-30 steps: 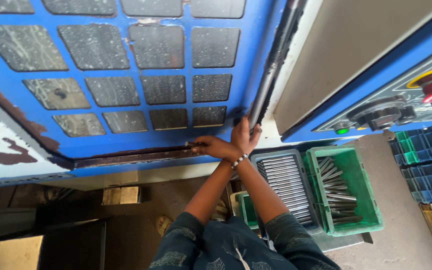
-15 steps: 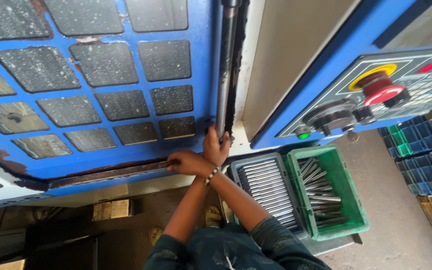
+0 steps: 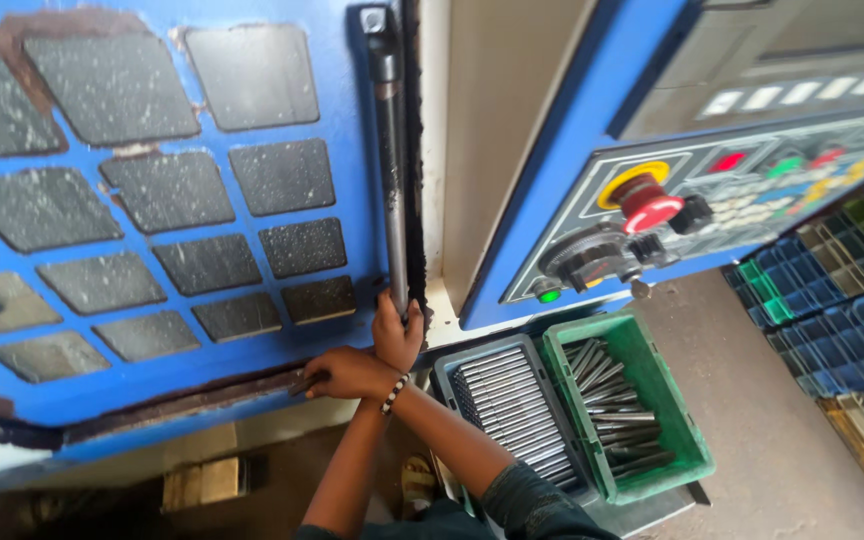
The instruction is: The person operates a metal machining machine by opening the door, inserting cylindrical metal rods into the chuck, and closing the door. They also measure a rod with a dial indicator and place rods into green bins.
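door: blue machine door (image 3: 352, 150) with dark, speckled window panes (image 3: 112, 85), filling the left half of the view; rusty strip along its bottom edge.
left hand: left hand (image 3: 344, 372) laid flat against the door's bottom edge near its lower right corner, fingers stretched leftward along the rusty strip; nothing pinched. Beaded bracelet (image 3: 393, 393) worn at a wrist; which wrist cannot be told where the arms cross.
right hand: right hand (image 3: 397, 333) wrapped around the lower end of the vertical handle bar (image 3: 390, 180), fingers curled closed on it, just above the left hand.
handle bar: grey metal rod mounted upright along the door's right edge, top bracket near the door's upper right corner, bottom end covered by the right hand.
grey tray: grey tray (image 3: 507, 410) of metal rods laid in parallel rows, below the door's right corner, just beside the arms.
green crate: green crate (image 3: 677, 415) touching the grey tray's right side, loose metal rods (image 3: 612, 400) piled inside.
control panel: control panel (image 3: 732, 200) on the right, tilted; red mushroom button (image 3: 649, 198) on a yellow ring, black rotary knob (image 3: 592, 260), green lamp (image 3: 550, 295) at its lower left corner.
far right: stacked blue and green bins (image 3: 832, 270) on the floor.
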